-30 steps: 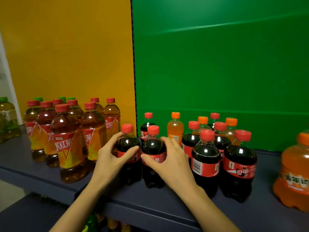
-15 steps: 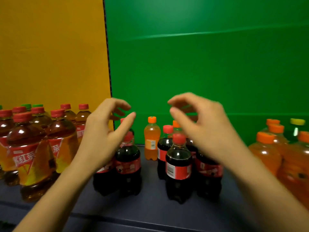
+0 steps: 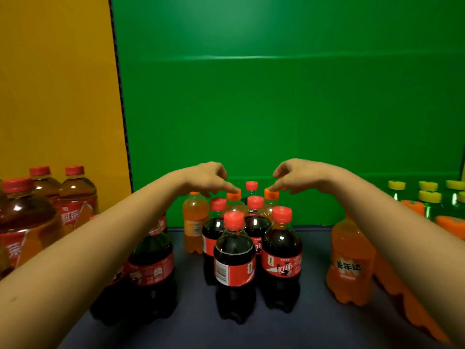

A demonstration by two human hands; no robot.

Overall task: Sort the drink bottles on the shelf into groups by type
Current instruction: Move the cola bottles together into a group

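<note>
Left hand (image 3: 206,178) and right hand (image 3: 303,176) have let go of the near cola bottles (image 3: 235,263) and reached over them. Both are loosely open and empty, fingertips just meeting two far orange-capped bottles (image 3: 234,196), probably bound for the orange group (image 3: 349,260) on the right.

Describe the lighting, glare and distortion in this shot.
Head view: light comes from above, brightest on the upper green backdrop; small white glints sit on the cola bottles. Same head view: the wide lens bends the yellow-green seam, and the tea bottles at the left edge look soft.
</note>
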